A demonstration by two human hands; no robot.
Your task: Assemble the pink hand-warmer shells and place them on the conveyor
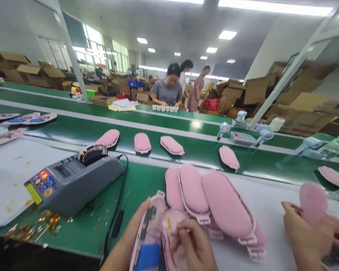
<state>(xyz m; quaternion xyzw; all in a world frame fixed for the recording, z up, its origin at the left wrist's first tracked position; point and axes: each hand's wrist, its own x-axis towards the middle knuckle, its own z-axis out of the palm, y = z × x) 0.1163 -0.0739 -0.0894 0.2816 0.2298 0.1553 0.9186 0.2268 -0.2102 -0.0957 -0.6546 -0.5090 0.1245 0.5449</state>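
My left hand (133, 227) is closed around the edge of an opened pink plastic case (157, 201). Its left half holds a green circuit board (150, 213) and a blue rectangular block (148, 256). The other half (171, 216) lies open beside it, with a strip of yellow tape (168, 222) and thin reddish wires inside. Over that half is my right hand (196, 242), thumb and fingertips pinched together; whatever is between them is too small to make out. Just beyond my right hand rests a pile of closed pink cases (226, 203).
A grey tape dispenser (81, 184) and a black screwdriver (118, 222) lie left, near tape scraps (49, 222). Pink cases (142, 143) sit along the green belt (124, 139). At right, another person's hands (310, 229) hold a pink case (313, 201). Handheld fans (223, 130) stand farther back.
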